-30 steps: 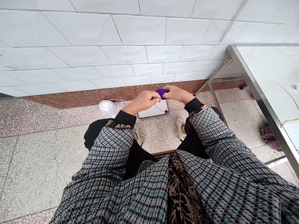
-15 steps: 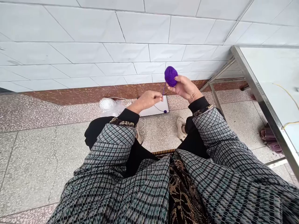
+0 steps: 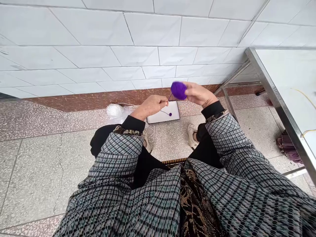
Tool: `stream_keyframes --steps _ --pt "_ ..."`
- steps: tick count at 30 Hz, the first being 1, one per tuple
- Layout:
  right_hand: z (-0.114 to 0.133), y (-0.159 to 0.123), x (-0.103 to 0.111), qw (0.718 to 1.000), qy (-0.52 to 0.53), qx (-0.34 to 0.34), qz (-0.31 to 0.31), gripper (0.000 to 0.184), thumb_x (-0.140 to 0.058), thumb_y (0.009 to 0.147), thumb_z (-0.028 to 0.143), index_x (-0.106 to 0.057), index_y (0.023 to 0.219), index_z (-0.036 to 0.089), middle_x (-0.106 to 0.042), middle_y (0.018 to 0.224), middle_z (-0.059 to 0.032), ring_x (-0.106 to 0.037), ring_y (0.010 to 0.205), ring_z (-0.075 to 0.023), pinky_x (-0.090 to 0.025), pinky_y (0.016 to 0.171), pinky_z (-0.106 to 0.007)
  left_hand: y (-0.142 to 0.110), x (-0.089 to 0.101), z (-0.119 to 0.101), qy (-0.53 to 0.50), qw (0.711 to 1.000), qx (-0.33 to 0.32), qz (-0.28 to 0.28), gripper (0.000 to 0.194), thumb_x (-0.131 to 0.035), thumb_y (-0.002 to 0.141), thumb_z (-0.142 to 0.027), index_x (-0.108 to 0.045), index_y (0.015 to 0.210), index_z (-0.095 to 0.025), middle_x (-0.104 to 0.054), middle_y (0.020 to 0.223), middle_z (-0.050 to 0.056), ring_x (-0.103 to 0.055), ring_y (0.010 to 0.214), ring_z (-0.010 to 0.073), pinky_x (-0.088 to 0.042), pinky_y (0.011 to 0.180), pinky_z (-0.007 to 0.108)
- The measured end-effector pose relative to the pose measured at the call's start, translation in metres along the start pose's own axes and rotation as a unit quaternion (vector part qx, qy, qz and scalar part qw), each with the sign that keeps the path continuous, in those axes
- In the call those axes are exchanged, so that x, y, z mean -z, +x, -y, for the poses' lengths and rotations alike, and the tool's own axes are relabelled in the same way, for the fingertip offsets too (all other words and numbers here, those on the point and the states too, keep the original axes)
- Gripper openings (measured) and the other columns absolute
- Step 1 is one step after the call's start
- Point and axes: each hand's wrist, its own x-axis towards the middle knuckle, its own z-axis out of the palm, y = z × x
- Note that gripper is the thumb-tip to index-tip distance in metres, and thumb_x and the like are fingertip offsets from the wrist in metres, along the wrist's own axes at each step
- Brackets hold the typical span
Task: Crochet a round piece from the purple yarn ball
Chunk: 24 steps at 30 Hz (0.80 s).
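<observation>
A purple ball of yarn (image 3: 178,90), slightly blurred, is held at its right side by the closed fingers of my right hand (image 3: 198,94). From the ball a short taut strand of purple yarn (image 3: 170,97) runs down to my left hand (image 3: 153,104), which pinches it between thumb and fingers. Below, a white shallow box or tray with a dark edge (image 3: 163,118) lies on the floor, partly hidden behind my left hand. Inside it rests a small purple ball (image 3: 170,114) with a thin strand leading up toward my left hand.
White yarn (image 3: 115,110) in clear plastic lies on the floor at the left by the wall, with loose white strands (image 3: 151,133) near my left shoe. A metal-framed table (image 3: 274,89) stands at the right. Under it is a folded maroon item (image 3: 288,148). The tiled wall (image 3: 133,56) is in front.
My right hand has lowered and turned the purple ball of yarn, bringing it closer to my left hand. The left hand and the small purple ball have shifted slightly left.
</observation>
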Motion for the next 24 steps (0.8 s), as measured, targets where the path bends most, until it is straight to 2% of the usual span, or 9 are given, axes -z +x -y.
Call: stream_keyframes --steps 3,6,10,12,14,17,20,22,24 --pt "-0.004 0.004 0.001 0.987 0.028 -0.018 -0.160 0.043 -0.086 0.090 0.043 -0.064 0.120 0.021 -0.064 0.093 -0.0020 -0.061 0.085 -0.0176 -0.051 0.066 -0.026 0.001 -0.012 -0.008 -0.015 0.997 -0.041 0.062 0.025 -0.059 0.099 -0.030 -0.079 0.089 -0.019 -0.078 0.084 0.004 -0.064 0.076 0.0168 -0.048 0.078 0.032" --pt "-0.009 0.010 -0.006 0.972 -0.081 -0.104 -0.194 0.040 -0.082 0.084 0.026 -0.066 0.121 0.021 -0.069 0.097 -0.0036 -0.064 0.088 -0.0198 -0.055 0.072 -0.029 0.000 -0.017 -0.017 -0.029 0.991 -0.089 0.096 0.026 -0.059 0.099 -0.032 -0.081 0.092 -0.020 -0.084 0.096 0.007 -0.072 0.086 0.0187 -0.051 0.084 0.032" --pt "-0.008 0.008 -0.017 0.942 -0.270 -0.198 0.002 0.037 -0.083 0.073 0.012 -0.073 0.108 0.020 -0.076 0.103 -0.0058 -0.067 0.097 -0.0251 -0.057 0.091 -0.039 -0.003 -0.005 -0.016 -0.001 0.997 -0.073 0.025 0.026 -0.060 0.099 -0.030 -0.082 0.092 -0.019 -0.083 0.095 0.008 -0.071 0.086 0.0195 -0.053 0.087 0.034" --pt "-0.004 0.004 -0.017 0.950 -0.233 -0.174 0.112 0.036 -0.084 0.073 0.014 -0.073 0.107 0.020 -0.076 0.104 -0.0051 -0.068 0.099 -0.0245 -0.057 0.093 -0.039 -0.004 0.003 -0.011 0.011 0.999 -0.045 -0.009 0.026 -0.061 0.099 -0.030 -0.082 0.093 -0.018 -0.082 0.095 0.009 -0.070 0.088 0.0202 -0.053 0.087 0.035" --pt "0.000 0.000 -0.013 0.976 -0.135 -0.115 0.129 0.039 -0.087 0.074 0.019 -0.072 0.110 0.020 -0.075 0.108 -0.0047 -0.068 0.100 -0.0219 -0.058 0.090 -0.035 -0.005 0.009 -0.005 0.016 0.999 -0.015 -0.029 0.025 -0.061 0.099 -0.030 -0.082 0.094 -0.018 -0.082 0.095 0.008 -0.070 0.089 0.0206 -0.053 0.087 0.035" --pt "0.003 -0.001 -0.002 0.999 0.014 -0.021 -0.037 0.045 -0.091 0.081 0.038 -0.067 0.115 0.021 -0.071 0.106 -0.0031 -0.063 0.091 -0.0167 -0.054 0.077 -0.028 -0.005 0.009 -0.001 0.017 0.999 0.008 -0.047 0.026 -0.058 0.099 -0.028 -0.081 0.094 -0.017 -0.080 0.091 0.007 -0.067 0.085 0.0195 -0.051 0.084 0.034" --pt "0.000 0.005 0.003 0.971 0.076 0.014 -0.225 0.044 -0.084 0.094 0.054 -0.062 0.118 0.024 -0.067 0.102 -0.0022 -0.060 0.084 -0.0150 -0.050 0.070 -0.025 -0.002 0.000 -0.003 0.006 1.000 -0.020 -0.014 0.026 -0.057 0.098 -0.027 -0.081 0.093 -0.018 -0.079 0.087 0.005 -0.064 0.078 0.0169 -0.049 0.080 0.032" --pt "-0.005 0.010 0.001 0.959 0.054 -0.018 -0.277 0.037 -0.079 0.099 0.051 -0.059 0.118 0.025 -0.067 0.101 -0.0031 -0.060 0.083 -0.0160 -0.050 0.068 -0.026 -0.001 -0.007 -0.007 -0.004 0.997 -0.055 0.051 0.025 -0.059 0.097 -0.028 -0.082 0.092 -0.019 -0.079 0.086 0.004 -0.063 0.074 0.0160 -0.049 0.078 0.031" --pt "-0.009 0.013 -0.005 0.962 -0.017 -0.083 -0.261 0.031 -0.079 0.095 0.037 -0.061 0.115 0.023 -0.069 0.100 -0.0046 -0.060 0.082 -0.0177 -0.050 0.066 -0.028 -0.001 -0.010 -0.013 -0.012 0.991 -0.078 0.106 0.026 -0.060 0.096 -0.032 -0.083 0.091 -0.020 -0.080 0.086 0.005 -0.064 0.074 0.0163 -0.049 0.077 0.031"
